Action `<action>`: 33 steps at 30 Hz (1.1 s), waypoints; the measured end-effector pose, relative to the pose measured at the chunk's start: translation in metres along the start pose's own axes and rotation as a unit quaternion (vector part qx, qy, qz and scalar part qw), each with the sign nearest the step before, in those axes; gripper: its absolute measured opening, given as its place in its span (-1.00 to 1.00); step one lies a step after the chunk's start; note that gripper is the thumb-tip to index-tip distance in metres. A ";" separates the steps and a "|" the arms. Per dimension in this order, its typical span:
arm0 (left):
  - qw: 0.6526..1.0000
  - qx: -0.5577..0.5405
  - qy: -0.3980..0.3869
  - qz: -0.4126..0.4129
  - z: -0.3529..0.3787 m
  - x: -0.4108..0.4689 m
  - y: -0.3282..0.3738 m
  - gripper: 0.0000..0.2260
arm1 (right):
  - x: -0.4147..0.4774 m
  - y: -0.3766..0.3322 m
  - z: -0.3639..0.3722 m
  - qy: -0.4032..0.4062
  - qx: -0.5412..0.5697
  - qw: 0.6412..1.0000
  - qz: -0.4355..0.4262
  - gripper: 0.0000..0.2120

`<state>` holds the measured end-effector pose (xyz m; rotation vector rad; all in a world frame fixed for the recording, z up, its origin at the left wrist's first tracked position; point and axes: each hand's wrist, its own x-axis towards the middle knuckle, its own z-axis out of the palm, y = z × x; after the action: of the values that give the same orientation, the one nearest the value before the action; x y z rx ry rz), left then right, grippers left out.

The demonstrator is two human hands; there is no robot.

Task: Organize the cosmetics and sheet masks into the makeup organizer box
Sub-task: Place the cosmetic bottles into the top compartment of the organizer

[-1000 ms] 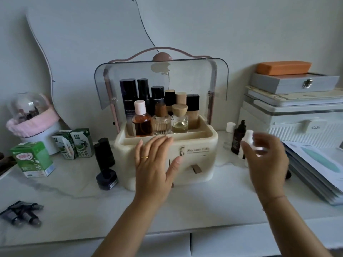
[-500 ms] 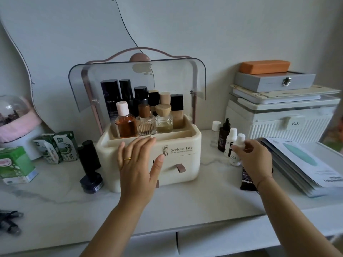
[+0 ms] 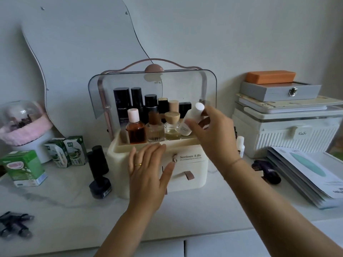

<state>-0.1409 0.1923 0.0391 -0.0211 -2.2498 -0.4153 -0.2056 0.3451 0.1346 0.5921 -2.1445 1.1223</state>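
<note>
change: right hand (image 3: pixel 213 130) has come up from the small bottles on the table (image 3: pixel 55 210) to the right of the organizer box (image 3: pixel 189 164). it is now over the right end of the top tray with one white bottle (image 3: pixel 191 118). left hand (image 3: pixel 148 173) has kept its place at the box front.
right hand: fingers and thumb curled round the white bottle's body, back of the hand toward the viewer.
white bottle: tilted, cap up toward the raised clear lid (image 3: pixel 152 86), base low at the tray's right end, just beside the wooden-capped perfume bottle (image 3: pixel 171 125). cannot tell whether the base touches the tray floor.
left hand: fingers straight and slightly spread, palm toward the box's front wall, fingertips at the tray's front rim. holds nothing.
organizer box: cream, standing on the table, lid swung up. tall dark bottles in the back row; amber bottle (image 3: pixel 135 127) and perfume bottles in front.
sheet masks (image 3: pixel 306 173): stacked at the table's right side, well apart from both hands.
outside the box: small white bottle (image 3: pixel 240 145) and dark tube (image 3: pixel 267 171) to its right, beyond the right forearm; black bottles (image 3: pixel 98 160) to its left.
</note>
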 end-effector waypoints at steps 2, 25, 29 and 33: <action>1.000 0.003 -0.014 0.004 -0.002 0.000 0.000 -0.51 | 0.011 0.006 0.018 0.001 -0.048 0.998 0.028 -0.75; 1.000 0.018 -0.009 0.017 -0.001 0.001 -0.002 -0.55 | -0.021 0.040 0.022 0.036 0.063 0.997 0.026 -0.76; 1.000 0.018 0.010 0.013 0.003 0.001 -0.001 -0.53 | -0.052 0.090 0.008 0.179 0.046 0.981 0.052 -0.85; 0.999 0.016 0.040 0.008 0.009 0.001 0.000 -0.56 | -0.041 0.150 0.005 0.154 -0.015 0.968 0.198 -0.64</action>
<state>-0.1484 0.1944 0.0348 -0.0060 -2.1760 -0.3650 -0.2750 0.4252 0.0206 -0.0357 -2.0459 1.2903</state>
